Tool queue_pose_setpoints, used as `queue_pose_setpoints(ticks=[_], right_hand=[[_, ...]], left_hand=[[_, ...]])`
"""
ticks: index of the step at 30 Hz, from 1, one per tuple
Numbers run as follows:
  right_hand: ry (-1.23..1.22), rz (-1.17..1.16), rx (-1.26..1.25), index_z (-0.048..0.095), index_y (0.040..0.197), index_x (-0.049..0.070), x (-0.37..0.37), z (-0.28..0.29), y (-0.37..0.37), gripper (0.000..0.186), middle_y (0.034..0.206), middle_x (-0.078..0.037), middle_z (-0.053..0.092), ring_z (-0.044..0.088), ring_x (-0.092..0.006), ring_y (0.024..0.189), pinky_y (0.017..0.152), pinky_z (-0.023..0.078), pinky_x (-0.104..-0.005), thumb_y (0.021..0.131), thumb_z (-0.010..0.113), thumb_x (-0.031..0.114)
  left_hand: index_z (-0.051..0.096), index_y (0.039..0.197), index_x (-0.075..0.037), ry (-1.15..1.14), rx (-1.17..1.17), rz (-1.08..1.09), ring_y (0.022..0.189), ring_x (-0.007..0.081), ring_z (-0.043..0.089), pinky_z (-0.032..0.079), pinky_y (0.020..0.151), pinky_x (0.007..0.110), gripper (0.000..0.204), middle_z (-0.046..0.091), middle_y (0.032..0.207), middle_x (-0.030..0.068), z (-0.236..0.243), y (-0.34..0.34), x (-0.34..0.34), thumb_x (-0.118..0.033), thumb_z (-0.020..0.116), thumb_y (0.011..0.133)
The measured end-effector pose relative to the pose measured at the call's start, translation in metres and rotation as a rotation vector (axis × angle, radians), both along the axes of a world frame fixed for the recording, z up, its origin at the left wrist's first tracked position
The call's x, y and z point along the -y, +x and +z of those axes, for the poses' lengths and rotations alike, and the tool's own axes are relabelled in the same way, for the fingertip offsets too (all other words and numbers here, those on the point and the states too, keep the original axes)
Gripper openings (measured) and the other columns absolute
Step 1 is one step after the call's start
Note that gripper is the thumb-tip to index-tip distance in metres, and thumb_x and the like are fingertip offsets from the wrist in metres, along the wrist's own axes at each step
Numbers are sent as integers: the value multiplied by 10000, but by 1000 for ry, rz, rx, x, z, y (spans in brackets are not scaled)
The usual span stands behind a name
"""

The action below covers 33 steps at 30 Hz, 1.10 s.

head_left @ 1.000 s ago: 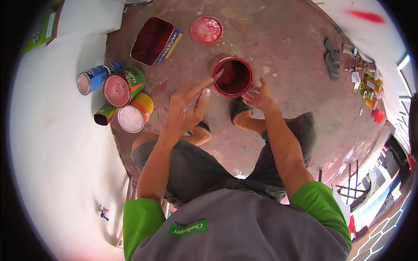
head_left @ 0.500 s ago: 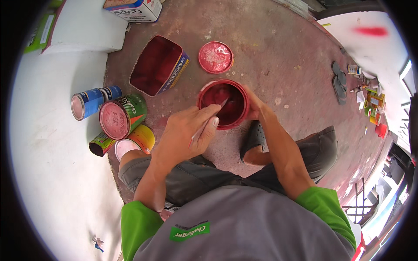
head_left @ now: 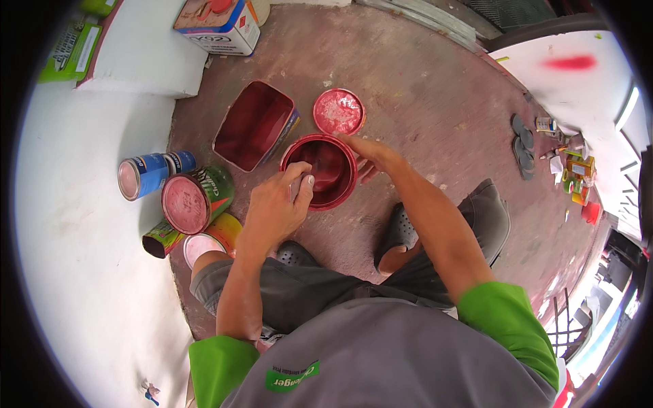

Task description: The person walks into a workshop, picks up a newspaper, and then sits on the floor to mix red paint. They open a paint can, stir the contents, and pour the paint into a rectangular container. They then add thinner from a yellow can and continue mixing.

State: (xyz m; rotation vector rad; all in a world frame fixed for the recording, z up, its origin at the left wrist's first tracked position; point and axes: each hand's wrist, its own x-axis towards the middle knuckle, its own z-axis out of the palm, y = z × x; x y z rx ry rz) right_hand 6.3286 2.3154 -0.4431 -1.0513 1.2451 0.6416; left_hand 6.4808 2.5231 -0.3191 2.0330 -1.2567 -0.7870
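Observation:
A round red paint can (head_left: pixel 352 178) stands before me, dark red paint (head_left: pixel 330 166) inside it. Between the thumb and fingers of my left hand (head_left: pixel 275 204) is a thin flat stirring stick (head_left: pixel 296 186), held at the can's left rim; its lower end is hidden. My right hand (head_left: pixel 371 155) rests against the can's far right side, fingers bent around the outside near the rim. Just beyond the can lies a round red-smeared lid (head_left: pixel 339 112). An open rectangular tin (head_left: pixel 255 126), coated red inside, stands to the can's upper left.
Several paint cans are grouped by the white wall at left, including a green one (head_left: pixel 216 190) and a blue one (head_left: pixel 146 175). A square tin (head_left: pixel 224 30) stands at the back left. Grey flip-flops (head_left: pixel 523 146) and small containers (head_left: pixel 579 166) line the right side.
The paint can has shifted left, away from its earlier place below the lid. My left hand has moved left with the stick, and my right hand has shifted toward the far right rim.

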Motion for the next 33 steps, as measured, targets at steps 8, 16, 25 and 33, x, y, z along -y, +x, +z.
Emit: queue_pose_setpoints(ticks=[8, 16, 25, 33], right_hand=[[-888, 573, 154, 503, 1542, 32, 48, 90, -24, 920, 1530, -261, 545, 586, -396, 1363, 1125, 474, -449, 908, 671, 677], [-1067, 723, 133, 581, 1453, 81, 46, 134, -31, 716, 1332, -228, 674, 653, -406, 1247, 1016, 526, -547, 923, 723, 540], [-1054, 808, 115, 602, 1412, 73, 76, 113, -30, 666, 1307, -228, 683, 669, -406, 1211, 983, 540, -562, 921, 724, 506], [-1063, 855, 142, 606, 1400, 68, 87, 108, -18, 660, 1295, -235, 687, 678, -418, 1185, 981, 549, -541, 931, 712, 521]], left_hand=[[717, 1216, -110, -103, 101, -105, 885, 363, 720, 577, 784, 463, 243, 736, 1029, 152, -65, -26, 20, -213, 664, 1002], [723, 1197, -100, 228, 320, -91, 885, 370, 726, 575, 770, 478, 256, 736, 965, 149, -64, -25, 11, -251, 603, 1027], [705, 1284, -61, 192, -38, -8, 836, 380, 713, 551, 754, 486, 346, 735, 927, 172, -53, -41, 18, -243, 597, 1009], [728, 1223, -104, 235, 304, -19, 856, 400, 729, 578, 794, 483, 302, 731, 916, 223, -63, -33, 14, -235, 613, 977]])
